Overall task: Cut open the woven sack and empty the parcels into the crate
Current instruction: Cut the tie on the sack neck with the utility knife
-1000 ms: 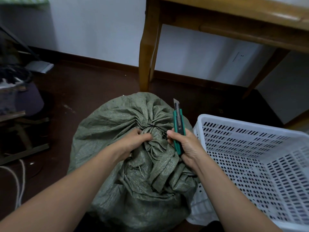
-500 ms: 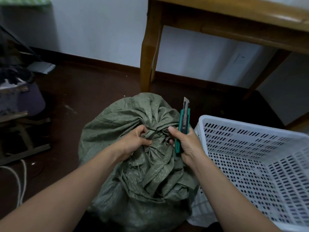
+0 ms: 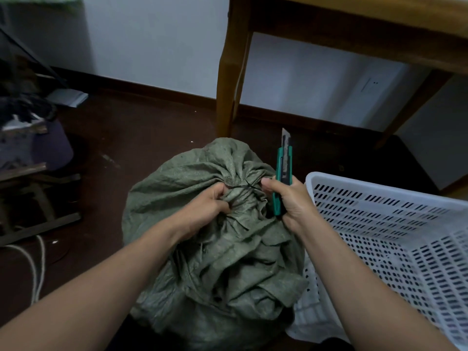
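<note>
A full green woven sack (image 3: 177, 198) stands on the dark floor in front of me, its neck gathered and bound with a black tie (image 3: 247, 187). My left hand (image 3: 205, 211) grips the bunched fabric at the neck, just left of the tie. My right hand (image 3: 291, 201) holds a green utility knife (image 3: 283, 173) upright at the right of the neck, blade out and pointing up; its thumb reaches toward the tie. A white perforated plastic crate (image 3: 379, 198) stands right beside the sack. No parcels show.
A wooden table leg (image 3: 229, 79) rises just behind the sack, with the tabletop frame overhead to the right. Dark clutter and a wooden rack (image 3: 33, 178) sit at the left. White cord (image 3: 38, 264) lies on the floor at lower left.
The view has shifted slightly, so the sack sits further right. Both hands stay at the tied neck; the knife has tilted from leaning left to nearly upright.
</note>
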